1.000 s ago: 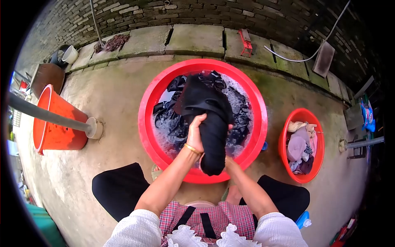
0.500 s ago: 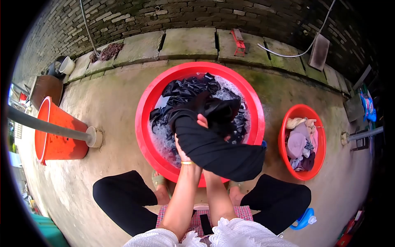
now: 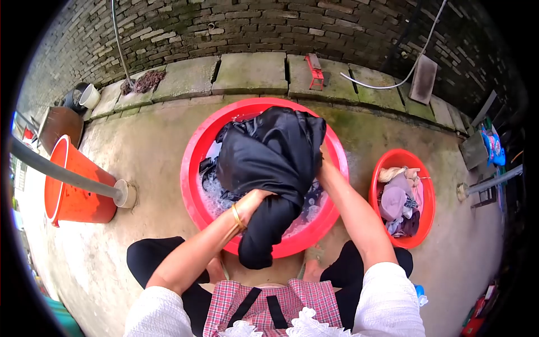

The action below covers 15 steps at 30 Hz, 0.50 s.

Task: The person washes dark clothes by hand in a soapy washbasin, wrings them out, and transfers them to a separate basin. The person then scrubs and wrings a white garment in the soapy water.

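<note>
A large bundle of wet black cloth (image 3: 269, 151) is held up over a big red basin (image 3: 192, 185), and one end hangs over the basin's near rim. My left hand (image 3: 252, 203) is wrapped round the cloth near its lower, narrower part, with the fingertips hidden in the folds. At the bundle's right side is my right hand (image 3: 322, 165), closed on the cloth and mostly covered by it. Soapy water (image 3: 213, 194) and more dark cloth show in the basin beside the bundle.
A smaller red basin (image 3: 375, 196) with several light and purple clothes stands at the right. An orange bucket (image 3: 84, 194) and a grey pole (image 3: 67, 171) are at the left. Along the brick wall lie concrete slabs (image 3: 250, 73), with a small red stool (image 3: 314, 72) on them.
My hands have moved apart, the right one to the far right side of the bundle. The cloth end that pointed right now hangs toward me, and the bundle is spread wider over the basin.
</note>
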{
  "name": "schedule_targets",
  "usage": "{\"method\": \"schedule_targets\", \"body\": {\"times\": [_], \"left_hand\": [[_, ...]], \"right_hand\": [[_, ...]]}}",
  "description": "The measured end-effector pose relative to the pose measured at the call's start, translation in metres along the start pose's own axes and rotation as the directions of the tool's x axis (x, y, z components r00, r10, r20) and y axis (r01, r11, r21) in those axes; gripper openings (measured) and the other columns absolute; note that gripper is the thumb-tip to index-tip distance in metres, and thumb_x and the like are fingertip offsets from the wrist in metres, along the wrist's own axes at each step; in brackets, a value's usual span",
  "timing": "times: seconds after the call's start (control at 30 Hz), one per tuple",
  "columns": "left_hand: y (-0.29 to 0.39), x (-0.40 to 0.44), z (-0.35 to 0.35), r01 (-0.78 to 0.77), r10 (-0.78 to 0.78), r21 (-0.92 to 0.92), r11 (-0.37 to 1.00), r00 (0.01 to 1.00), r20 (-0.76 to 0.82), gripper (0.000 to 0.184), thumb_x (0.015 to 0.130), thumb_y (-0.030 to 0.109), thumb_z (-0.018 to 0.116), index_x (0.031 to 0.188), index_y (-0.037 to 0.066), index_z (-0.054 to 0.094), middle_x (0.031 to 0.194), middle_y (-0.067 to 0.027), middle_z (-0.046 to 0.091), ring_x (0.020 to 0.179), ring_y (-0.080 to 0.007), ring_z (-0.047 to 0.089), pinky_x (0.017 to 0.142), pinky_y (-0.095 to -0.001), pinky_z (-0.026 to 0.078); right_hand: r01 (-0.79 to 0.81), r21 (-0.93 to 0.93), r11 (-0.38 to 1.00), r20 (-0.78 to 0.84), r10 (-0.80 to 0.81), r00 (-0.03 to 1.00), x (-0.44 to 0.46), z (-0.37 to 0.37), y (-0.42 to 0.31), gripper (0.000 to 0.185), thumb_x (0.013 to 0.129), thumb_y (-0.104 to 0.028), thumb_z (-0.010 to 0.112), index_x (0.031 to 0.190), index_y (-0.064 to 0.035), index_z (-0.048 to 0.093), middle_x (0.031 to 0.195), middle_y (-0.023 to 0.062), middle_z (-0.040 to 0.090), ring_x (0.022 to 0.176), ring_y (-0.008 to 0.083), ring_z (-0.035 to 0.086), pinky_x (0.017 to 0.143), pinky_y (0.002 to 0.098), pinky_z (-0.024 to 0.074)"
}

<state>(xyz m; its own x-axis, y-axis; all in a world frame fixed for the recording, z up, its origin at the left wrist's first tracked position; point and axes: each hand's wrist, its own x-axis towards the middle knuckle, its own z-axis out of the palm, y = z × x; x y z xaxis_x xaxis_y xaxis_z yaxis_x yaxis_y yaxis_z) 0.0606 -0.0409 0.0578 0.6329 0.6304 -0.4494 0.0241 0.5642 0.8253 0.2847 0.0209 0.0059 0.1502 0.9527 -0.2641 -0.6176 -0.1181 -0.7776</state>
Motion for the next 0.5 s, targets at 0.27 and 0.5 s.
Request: {"method": "schedule_targets", "body": {"times": [0.27, 0.5], "left_hand": [[-0.019, 0.024, -0.002, -0.085, 0.065, 0.712, 0.697, 0.996, 0.055, 0.028, 0.081, 0.018, 0.053, 0.099, 0.0, 0.065, 0.103, -0.011, 0.065, 0.101, -0.0201, 0.057, 0.089, -0.0286, 0.04], [-0.03, -0.013, -0.021, 0.014, 0.025, -0.443, 0.896, 0.996, 0.08, 0.016, 0.076, 0.011, 0.062, 0.089, 0.002, 0.063, 0.092, -0.0068, 0.062, 0.092, -0.0216, 0.055, 0.09, -0.0348, 0.042]], "right_hand": [[0.104, -0.985, 0.14, 0.01, -0.548, 0.836, -0.017, 0.021, 0.006, 0.023, 0.074, -0.012, 0.057, 0.095, -0.0027, 0.059, 0.084, 0.0261, 0.062, 0.084, 0.043, 0.06, 0.072, 0.0445, 0.0468], [0.065, -0.897, 0.438, -0.253, -0.627, 0.737, -0.032, -0.032, 0.023, 0.032, 0.069, -0.015, 0.061, 0.094, 0.004, 0.055, 0.087, 0.0268, 0.062, 0.086, 0.0422, 0.06, 0.073, 0.0448, 0.0464]]}}
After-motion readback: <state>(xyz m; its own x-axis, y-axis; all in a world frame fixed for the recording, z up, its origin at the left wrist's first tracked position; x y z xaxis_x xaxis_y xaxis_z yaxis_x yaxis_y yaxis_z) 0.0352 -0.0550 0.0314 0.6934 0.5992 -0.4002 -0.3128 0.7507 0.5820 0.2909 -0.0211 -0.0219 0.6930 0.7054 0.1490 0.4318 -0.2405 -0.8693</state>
